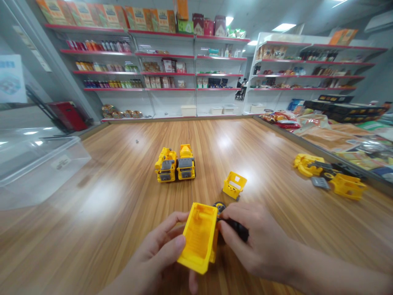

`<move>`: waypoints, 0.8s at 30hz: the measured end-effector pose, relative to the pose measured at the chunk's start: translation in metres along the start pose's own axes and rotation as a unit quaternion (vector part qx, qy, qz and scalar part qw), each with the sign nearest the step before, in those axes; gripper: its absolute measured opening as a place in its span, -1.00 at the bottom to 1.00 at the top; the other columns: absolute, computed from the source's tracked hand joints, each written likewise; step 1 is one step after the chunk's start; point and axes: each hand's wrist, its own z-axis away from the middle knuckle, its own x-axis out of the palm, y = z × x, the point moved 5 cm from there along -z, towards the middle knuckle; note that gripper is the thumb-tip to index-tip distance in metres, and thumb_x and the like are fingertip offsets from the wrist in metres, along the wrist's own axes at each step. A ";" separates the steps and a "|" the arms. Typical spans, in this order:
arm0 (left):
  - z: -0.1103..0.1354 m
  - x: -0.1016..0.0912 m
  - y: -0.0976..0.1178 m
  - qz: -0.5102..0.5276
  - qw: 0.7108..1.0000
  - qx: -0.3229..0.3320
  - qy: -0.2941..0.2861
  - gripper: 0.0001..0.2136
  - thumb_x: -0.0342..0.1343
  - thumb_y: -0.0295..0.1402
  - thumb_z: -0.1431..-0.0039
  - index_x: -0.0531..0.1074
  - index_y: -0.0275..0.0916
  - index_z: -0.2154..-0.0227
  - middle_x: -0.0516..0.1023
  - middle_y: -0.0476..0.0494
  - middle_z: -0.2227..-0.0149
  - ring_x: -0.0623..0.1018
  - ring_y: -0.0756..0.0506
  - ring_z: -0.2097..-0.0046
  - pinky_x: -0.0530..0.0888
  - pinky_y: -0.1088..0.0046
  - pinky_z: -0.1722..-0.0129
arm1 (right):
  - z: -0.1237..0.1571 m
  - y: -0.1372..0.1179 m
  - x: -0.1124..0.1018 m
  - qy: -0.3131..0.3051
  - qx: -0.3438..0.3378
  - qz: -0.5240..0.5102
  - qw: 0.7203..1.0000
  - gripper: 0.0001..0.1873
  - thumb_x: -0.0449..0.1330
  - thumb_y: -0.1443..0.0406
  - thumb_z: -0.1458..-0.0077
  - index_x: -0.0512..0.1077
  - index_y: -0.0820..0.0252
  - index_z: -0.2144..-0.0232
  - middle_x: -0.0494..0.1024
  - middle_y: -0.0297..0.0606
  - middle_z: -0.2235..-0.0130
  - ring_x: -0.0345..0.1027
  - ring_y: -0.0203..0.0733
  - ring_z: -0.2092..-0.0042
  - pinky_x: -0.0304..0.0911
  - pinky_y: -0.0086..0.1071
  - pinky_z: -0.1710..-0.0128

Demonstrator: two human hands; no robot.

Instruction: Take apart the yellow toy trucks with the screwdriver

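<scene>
My left hand [156,256] grips a yellow toy truck bed [198,235] from the left, thumb on its side. My right hand [251,241] pinches the dark wheeled chassis [236,227] joined to that same toy on its right side. Both hands hold it just above the wooden table [123,184]. A small yellow cab piece [234,184] lies on the table just beyond my right hand. Two assembled yellow toy trucks [175,164] stand side by side farther back in the middle.
A clear plastic bin [37,164] sits at the table's left edge. Loose yellow and grey toy parts [331,174] lie at the right edge. Packaged goods cover a counter [337,127] to the right. Store shelves [172,69] line the back wall.
</scene>
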 end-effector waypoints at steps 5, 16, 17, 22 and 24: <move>0.005 0.002 0.012 -0.057 0.997 0.045 0.006 -0.64 0.20 -0.13 -0.17 0.48 -0.01 -0.03 0.60 -0.18 0.12 0.55 -0.08 0.34 0.52 0.40 0.34 | -0.001 0.001 0.001 -0.035 0.020 -0.020 0.999 -0.69 -0.02 0.34 -0.26 0.21 0.18 0.56 0.31 -0.37 0.54 0.14 -0.34 0.50 -0.01 -0.38 0.48; -0.001 -0.011 0.002 -0.062 0.997 0.015 0.039 -0.59 0.17 -0.02 -0.15 0.55 -0.16 0.05 0.61 -0.19 0.31 0.52 -0.03 0.52 0.42 0.48 0.50 | 0.000 0.005 0.007 -0.019 -0.042 0.053 0.998 -0.82 0.04 0.40 -0.22 0.32 0.21 0.45 0.42 -0.29 0.42 0.25 -0.25 0.38 0.07 -0.35 0.37; -0.001 -0.011 0.003 -0.056 0.997 0.017 0.046 -0.60 0.18 -0.03 -0.14 0.55 -0.15 0.06 0.61 -0.18 0.31 0.53 -0.03 0.51 0.43 0.48 0.50 | 0.001 0.004 0.006 -0.014 -0.049 0.053 0.997 -0.85 0.05 0.41 -0.21 0.34 0.21 0.41 0.43 -0.28 0.41 0.26 -0.24 0.37 0.09 -0.34 0.36; 0.002 -0.009 0.007 -0.053 0.995 0.052 0.061 -0.61 0.23 -0.10 -0.14 0.52 -0.09 -0.01 0.64 -0.17 0.27 0.53 -0.04 0.48 0.46 0.43 0.42 | -0.001 0.002 0.003 -0.014 -0.032 0.026 0.999 -0.89 0.06 0.41 -0.19 0.30 0.20 0.40 0.40 -0.28 0.41 0.25 -0.24 0.38 0.08 -0.34 0.39; 0.002 -0.008 0.008 -0.058 0.994 0.065 0.063 -0.59 0.24 -0.11 -0.13 0.51 -0.09 -0.02 0.64 -0.20 0.24 0.53 -0.04 0.48 0.46 0.42 0.42 | -0.003 0.002 0.004 -0.023 -0.024 0.021 0.999 -0.82 0.03 0.40 -0.21 0.26 0.19 0.46 0.37 -0.29 0.43 0.22 -0.26 0.40 0.07 -0.34 0.40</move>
